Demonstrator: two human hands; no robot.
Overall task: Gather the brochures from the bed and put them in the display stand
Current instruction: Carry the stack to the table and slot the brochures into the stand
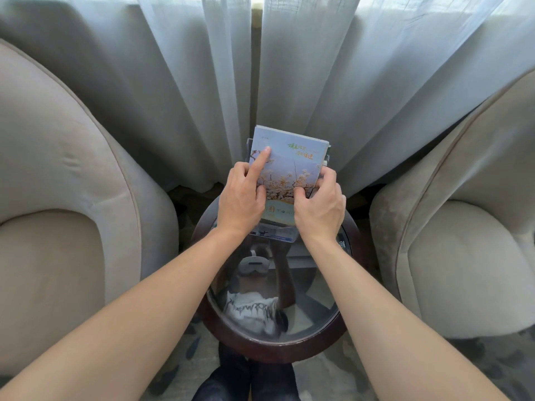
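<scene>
Two bare forearms reach forward from the bottom of the view, over a round dark-rimmed glass table (289,350), and meet at the brochures (289,166), which stand upright at the far edge of that table. The left hand (241,198) rests against the front cover, its forefinger stretched straight up the sheet while the other fingers curl at the stack's left edge. The right hand (320,209) clasps the lower right corner of the stack, thumb on the front and fingers wrapped behind. The stack sits low in a clear display stand (275,235), whose transparent front lip shows just below the hands and whose back wall peeks out at the upper left corner of the brochures. A few darker edges show behind the front cover on the right, so the pile looks slightly uneven. By my reading the gathering is done and the placing is nearly complete; what remains is squaring the stack and letting go. The bed is not in view, so I cannot tell whether any brochures remain there. Beside the table stand two beige armchairs (58,198), and behind it hang pale curtains (173,68).
</scene>
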